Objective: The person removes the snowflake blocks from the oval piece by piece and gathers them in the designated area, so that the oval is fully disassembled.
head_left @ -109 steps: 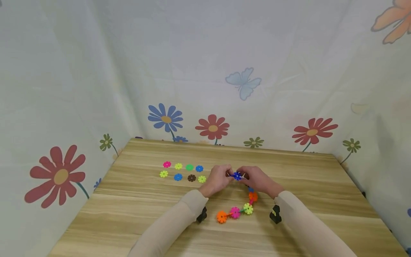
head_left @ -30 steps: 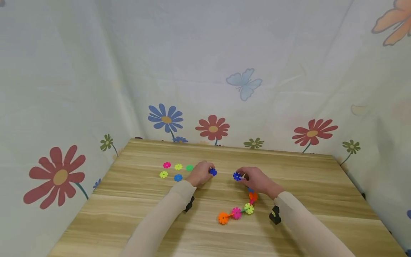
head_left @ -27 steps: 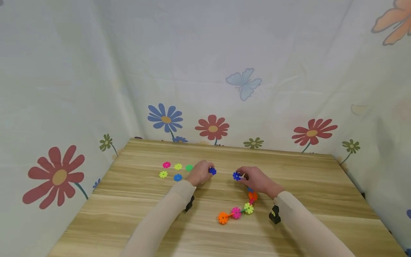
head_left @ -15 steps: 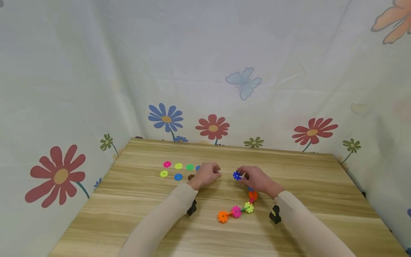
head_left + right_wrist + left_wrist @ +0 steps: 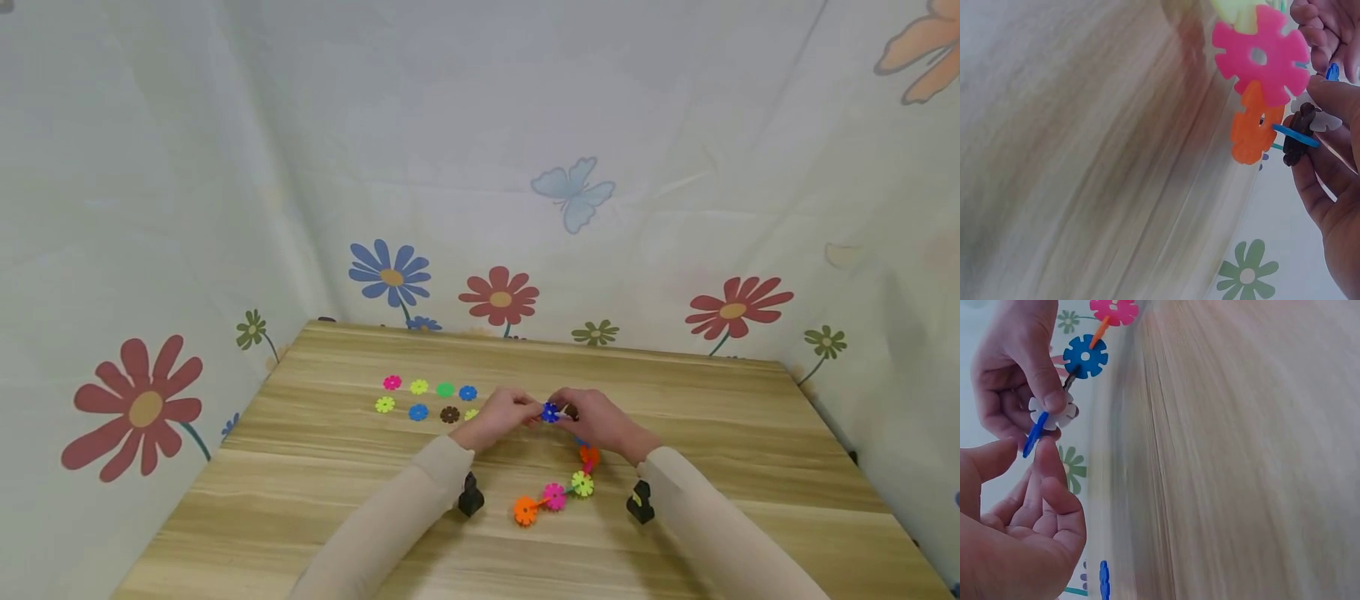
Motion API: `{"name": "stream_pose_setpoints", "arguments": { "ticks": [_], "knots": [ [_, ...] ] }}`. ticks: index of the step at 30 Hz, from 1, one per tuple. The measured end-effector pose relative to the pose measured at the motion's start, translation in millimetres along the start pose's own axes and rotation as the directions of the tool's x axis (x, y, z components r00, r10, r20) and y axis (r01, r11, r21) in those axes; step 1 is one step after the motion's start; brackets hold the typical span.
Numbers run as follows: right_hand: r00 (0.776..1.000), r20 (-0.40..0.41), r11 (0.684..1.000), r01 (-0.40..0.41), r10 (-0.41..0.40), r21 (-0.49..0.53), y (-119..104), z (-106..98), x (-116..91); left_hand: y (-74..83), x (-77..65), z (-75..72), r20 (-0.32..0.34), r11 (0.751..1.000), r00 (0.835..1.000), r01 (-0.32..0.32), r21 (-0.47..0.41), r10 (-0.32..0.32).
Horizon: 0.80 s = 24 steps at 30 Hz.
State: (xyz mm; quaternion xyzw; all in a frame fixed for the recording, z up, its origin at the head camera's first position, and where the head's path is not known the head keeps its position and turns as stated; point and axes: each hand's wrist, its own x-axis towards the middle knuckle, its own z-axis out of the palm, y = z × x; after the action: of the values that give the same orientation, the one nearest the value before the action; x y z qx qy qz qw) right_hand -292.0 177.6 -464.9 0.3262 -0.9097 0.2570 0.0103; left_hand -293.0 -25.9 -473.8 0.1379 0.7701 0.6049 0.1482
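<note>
A chain of slotted, flower-shaped connecting discs curves over the table. In the head view, my right hand [image 5: 600, 421] holds its upper end; thumb and fingers pinch a white disc [image 5: 1060, 419]. A dark blue disc [image 5: 551, 412] stands edgewise in the white one, between the hands. My left hand [image 5: 502, 414] has thumb and index tips either side of it, with a narrow gap in the left wrist view. Below the white disc follow a dark brown disc [image 5: 1301, 119], a light blue disc [image 5: 1094, 359], an orange disc [image 5: 1244, 134] and a pink disc [image 5: 1282, 44].
The chain's lower end, with a yellow disc [image 5: 582, 490] and an orange disc [image 5: 520, 511], lies near the forearms. Loose discs lie in two rows left of my hands, among them a green disc [image 5: 446, 389]. Behind the wooden table [image 5: 300, 500] hangs a flowered curtain [image 5: 637, 125].
A second ago my left hand held a dark blue disc away from the chain; that disc no longer shows there. The left hand has come right, back to the chain. The right hand stays nearly still.
</note>
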Motion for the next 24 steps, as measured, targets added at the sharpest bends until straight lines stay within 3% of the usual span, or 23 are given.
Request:
{"name": "stream_pose_setpoints", "arguments": {
  "ticks": [14, 24],
  "knots": [
    [0.999, -0.026, 0.999, 0.027, -0.027, -0.025, 4, 1, -3, -0.5, -0.2, 5.4, -0.019, 0.999, 0.999, 0.029, -0.016, -0.030],
    [1.000, 0.025, 1.000, 0.001, -0.001, -0.017, 6, -6, -12, -3.2, 4.1, 4.6, -0.031, 0.995, 0.996, 0.079, -0.056, -0.081]
  ]
}}
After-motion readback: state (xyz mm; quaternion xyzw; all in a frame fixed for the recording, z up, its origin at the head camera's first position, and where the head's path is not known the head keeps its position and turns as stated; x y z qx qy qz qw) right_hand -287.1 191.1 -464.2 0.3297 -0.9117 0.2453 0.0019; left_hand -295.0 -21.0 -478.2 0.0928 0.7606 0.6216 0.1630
